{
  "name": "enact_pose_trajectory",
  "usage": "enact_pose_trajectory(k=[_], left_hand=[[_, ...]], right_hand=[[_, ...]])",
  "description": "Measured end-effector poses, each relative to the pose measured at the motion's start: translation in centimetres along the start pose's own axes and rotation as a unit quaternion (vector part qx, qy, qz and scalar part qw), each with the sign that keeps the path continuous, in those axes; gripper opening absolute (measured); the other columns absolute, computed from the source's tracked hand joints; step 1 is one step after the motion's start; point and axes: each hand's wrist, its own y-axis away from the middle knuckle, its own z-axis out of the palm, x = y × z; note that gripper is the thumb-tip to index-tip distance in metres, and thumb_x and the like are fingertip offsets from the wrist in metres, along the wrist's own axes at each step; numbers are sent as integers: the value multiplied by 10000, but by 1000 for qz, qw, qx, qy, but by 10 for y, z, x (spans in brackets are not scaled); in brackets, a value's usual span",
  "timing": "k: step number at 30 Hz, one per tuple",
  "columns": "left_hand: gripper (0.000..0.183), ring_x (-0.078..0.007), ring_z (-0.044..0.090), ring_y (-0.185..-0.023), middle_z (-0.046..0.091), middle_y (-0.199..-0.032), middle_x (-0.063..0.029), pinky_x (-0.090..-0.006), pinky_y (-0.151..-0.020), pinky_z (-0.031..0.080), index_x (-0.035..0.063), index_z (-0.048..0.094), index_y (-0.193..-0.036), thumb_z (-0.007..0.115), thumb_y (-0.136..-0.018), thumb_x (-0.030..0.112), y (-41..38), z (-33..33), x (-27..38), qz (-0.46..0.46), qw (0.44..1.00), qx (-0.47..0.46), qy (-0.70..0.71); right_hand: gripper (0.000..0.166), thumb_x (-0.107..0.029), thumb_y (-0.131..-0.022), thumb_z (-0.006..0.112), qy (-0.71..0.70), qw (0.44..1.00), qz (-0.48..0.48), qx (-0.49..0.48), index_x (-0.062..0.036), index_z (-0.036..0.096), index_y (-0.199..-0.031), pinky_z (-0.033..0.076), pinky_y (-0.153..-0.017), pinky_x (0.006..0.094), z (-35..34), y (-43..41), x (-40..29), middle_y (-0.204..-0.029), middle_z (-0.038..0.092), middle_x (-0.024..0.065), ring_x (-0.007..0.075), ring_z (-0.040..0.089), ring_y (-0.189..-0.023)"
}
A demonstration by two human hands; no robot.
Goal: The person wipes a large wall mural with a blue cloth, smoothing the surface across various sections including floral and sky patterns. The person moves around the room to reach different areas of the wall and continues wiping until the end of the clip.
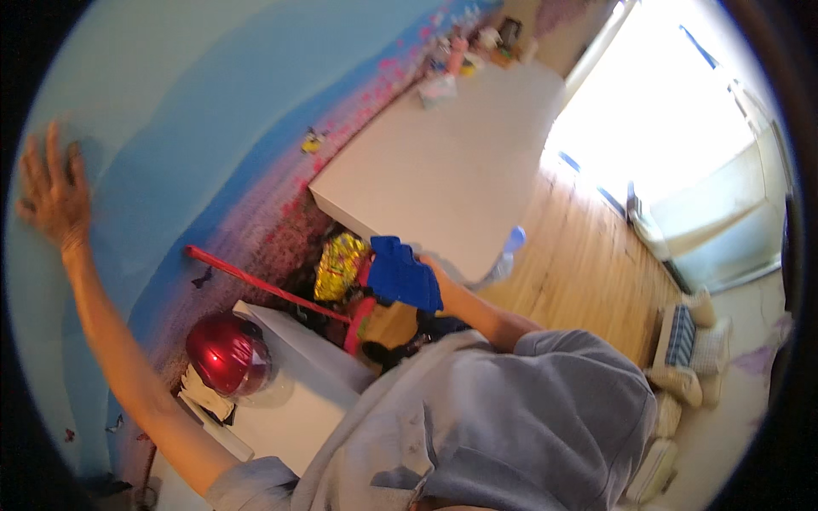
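Note:
My left hand rests with spread fingers against the blue painted wall at the far left, holding nothing. Before my body, a folded blue cloth hangs from my right hand, whose fingers are mostly hidden behind it. Just left of the cloth is a shiny yellow bag. A red-pink pole leans against the wall, its lower end by a pink piece, perhaps a broom head or dustpan.
A glossy red helmet sits on a white cabinet. Beyond the cloth stands a large white tabletop, with bottles and small items at its far end. Right of it lie a wooden floor, a bright window and a cushioned seat.

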Motion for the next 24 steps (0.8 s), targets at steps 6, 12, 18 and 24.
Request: enact_pose_trajectory(k=[6,12,18,24], left_hand=[[584,-282,448,-1487,478,-1640,-22,-648,-1051,374,447,431,-1609,488,-1060,640,21,60,-40,34,995,-8,-89],[672,-326,428,-1497,398,-1687,-87,-672,-1070,357,395,372,-1651,472,-1052,682,-5,4,24,-7,999,8,-31],[915,-527,318,-1529,327,-1637,-372,-661,-1210,311,59,386,-1625,641,-973,648,-40,-13,147,-135,953,-237,-129],[866,-481,235,-1582,154,-1767,-195,-634,-1174,363,315,420,-1631,821,-882,485,-104,-73,242,-174,905,-384,66]], right_hand=[[440,-217,-1100,483,162,980,-62,95,-24,545,-1490,535,-1110,421,-10,44,11,-1416,661,135,274,667,-1267],[452,-287,-1113,474,57,995,-36,75,-18,571,-1463,530,-1115,474,-70,99,-32,-1382,678,158,310,678,-1243],[542,-332,-1109,416,-50,997,-50,-26,19,529,-1506,431,-1216,534,-127,145,-109,-1484,616,199,373,593,-1369],[581,-300,-1071,394,-47,995,30,-83,13,483,-1552,401,-1241,489,-93,155,-180,-1534,584,181,343,564,-1407]])
